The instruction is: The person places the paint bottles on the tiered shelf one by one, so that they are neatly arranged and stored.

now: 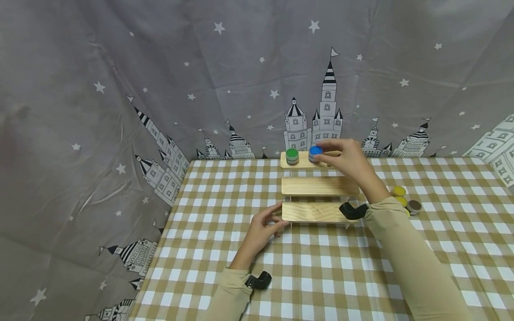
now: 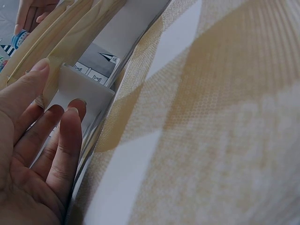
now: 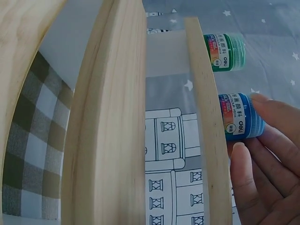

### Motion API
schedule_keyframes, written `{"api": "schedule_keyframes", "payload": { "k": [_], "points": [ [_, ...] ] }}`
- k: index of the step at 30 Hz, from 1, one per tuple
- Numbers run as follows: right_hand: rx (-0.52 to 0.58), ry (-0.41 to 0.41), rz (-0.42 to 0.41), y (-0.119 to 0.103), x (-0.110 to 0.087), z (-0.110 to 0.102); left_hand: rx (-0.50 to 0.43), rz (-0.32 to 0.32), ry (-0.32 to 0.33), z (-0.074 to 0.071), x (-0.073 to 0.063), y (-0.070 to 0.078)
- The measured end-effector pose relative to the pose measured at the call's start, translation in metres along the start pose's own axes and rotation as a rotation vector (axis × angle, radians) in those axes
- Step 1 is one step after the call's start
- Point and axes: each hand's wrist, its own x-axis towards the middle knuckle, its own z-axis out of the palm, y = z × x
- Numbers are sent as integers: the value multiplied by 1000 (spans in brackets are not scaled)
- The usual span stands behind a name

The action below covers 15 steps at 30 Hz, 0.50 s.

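Note:
A three-tier wooden shelf (image 1: 317, 211) stands on the table. On its top tier, at the left, sits a jar of green paint (image 1: 292, 156), label facing forward. Beside it a jar of blue paint (image 1: 315, 153) stands on the same board. My right hand (image 1: 346, 161) holds the blue jar near its lid between thumb and fingers, clearly seen in the right wrist view. At the lowest tier's left end, my left hand (image 1: 261, 229) grips the board's edge with thumb and index finger. Its other fingers curve loosely beside the shelf's white side support (image 2: 86, 86).
Right of the shelf, partly behind the right forearm, is a group of jars with yellow lids (image 1: 399, 191) and a brown-lidded jar (image 1: 414, 206). A checked tablecloth (image 1: 225, 200) covers the table. Behind hangs a grey curtain (image 1: 241, 67) printed with castles and stars.

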Motion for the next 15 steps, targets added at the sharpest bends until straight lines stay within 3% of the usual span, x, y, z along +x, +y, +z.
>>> {"api": "schedule_keyframes", "payload": {
  "k": [15],
  "points": [
    [15,-4,9,-1,0,0,-4,-3,-4,0,0,0]
  ]
}}
